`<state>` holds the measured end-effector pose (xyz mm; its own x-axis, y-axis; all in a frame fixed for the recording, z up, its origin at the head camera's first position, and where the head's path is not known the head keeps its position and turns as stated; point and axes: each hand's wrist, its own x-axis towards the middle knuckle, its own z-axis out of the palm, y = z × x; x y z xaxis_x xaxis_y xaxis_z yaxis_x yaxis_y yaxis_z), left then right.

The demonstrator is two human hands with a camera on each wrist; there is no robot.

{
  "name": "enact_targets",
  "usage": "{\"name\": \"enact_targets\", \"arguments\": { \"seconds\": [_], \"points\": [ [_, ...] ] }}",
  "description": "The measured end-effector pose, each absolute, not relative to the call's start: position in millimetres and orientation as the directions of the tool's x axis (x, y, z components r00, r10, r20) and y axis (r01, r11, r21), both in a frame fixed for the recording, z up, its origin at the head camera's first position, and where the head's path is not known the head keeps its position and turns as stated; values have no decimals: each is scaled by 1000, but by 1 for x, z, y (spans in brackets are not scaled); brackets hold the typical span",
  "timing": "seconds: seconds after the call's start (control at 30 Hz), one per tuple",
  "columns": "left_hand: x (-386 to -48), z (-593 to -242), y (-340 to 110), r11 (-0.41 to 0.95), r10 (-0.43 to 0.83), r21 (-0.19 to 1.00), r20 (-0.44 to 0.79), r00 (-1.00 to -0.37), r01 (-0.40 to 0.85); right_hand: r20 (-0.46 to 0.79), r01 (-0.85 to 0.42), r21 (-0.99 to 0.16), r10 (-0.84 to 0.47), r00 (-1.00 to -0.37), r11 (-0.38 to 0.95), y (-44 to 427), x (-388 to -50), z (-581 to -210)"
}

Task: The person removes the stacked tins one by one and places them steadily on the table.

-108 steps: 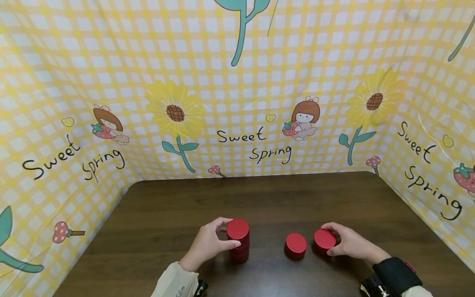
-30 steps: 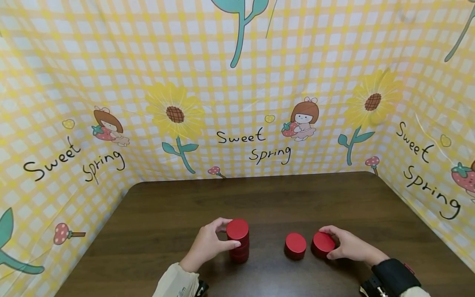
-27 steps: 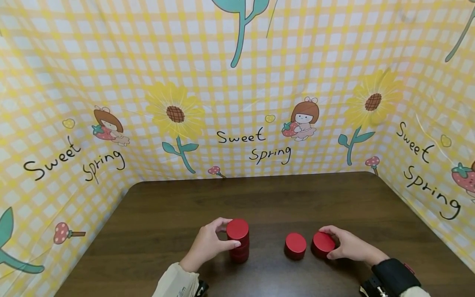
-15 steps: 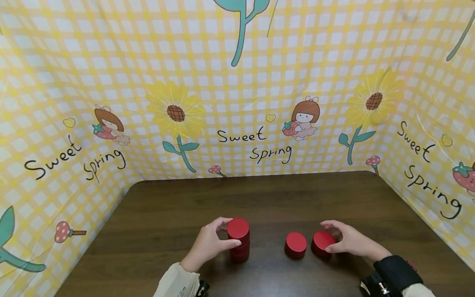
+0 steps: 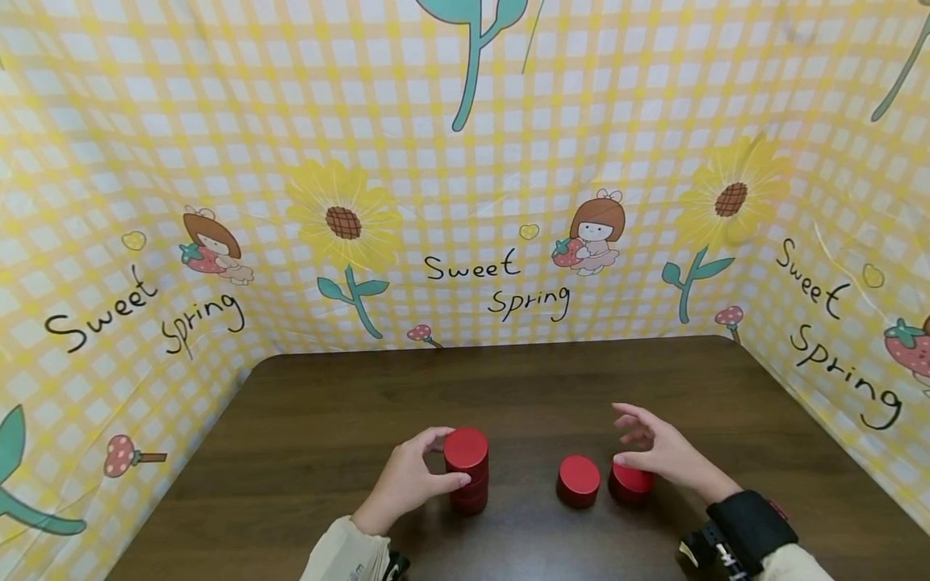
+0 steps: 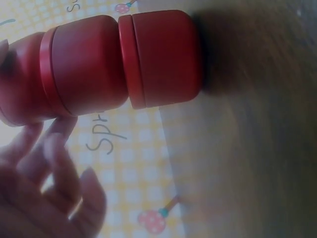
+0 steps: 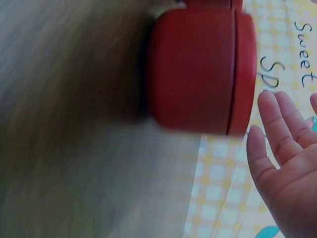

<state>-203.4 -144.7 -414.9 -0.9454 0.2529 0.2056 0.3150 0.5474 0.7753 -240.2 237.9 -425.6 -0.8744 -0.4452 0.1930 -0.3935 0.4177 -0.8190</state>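
My left hand [image 5: 417, 482] holds the top tin of a stack of three round red lidded tins [image 5: 470, 488], thumb in front and fingers behind. In the left wrist view, the lid seams of the lower tins [image 6: 89, 64] show, with the stack's foot on the table. My right hand [image 5: 664, 448] is raised with loose fingers over a single red tin [image 5: 632, 487] and grips nothing. That tin [image 7: 198, 72] sits below the fingers in the right wrist view. A second single tin [image 5: 579, 482] stands just left of it.
The dark wooden table [image 5: 349, 403] has rounded back corners. A yellow checked cloth [image 5: 472, 194] with printed flowers and lettering hangs behind it and along both sides. A black band with a device [image 5: 748, 528] is strapped round the right wrist.
Earlier the right hand gripped the rightmost tin and shifted it slightly left. It has since let go and risen up and leftward. The left hand stays on the stack.
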Motion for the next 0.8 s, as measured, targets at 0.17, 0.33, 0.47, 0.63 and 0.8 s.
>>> {"name": "enact_targets", "arguments": {
  "seconds": [0.17, 0.33, 0.47, 0.63, 0.8],
  "points": [
    [-203, -413, -149, 536, 265, 798, 150, -953, 275, 265, -429, -824, -418, -869, 369, 216, -241, -426],
    [-203, -413, -152, 540, 289, 798, 124, -949, 269, 314, -457, -838, -421, -851, 298, 195, -243, -431],
    [-204, -414, -152, 548, 299, 793, 109, -948, 264, 319, -455, -852, -434, -842, 258, 179, -244, -434],
    [-205, -417, -153, 554, 314, 789, 95, -945, 264, 296, -439, -867, -465, -834, 235, 159, -246, -440],
    [-204, -419, -151, 586, 328, 758, 101, -939, 286, 270, -419, -881, -496, -825, 218, 141, -247, -442]
  ]
}}
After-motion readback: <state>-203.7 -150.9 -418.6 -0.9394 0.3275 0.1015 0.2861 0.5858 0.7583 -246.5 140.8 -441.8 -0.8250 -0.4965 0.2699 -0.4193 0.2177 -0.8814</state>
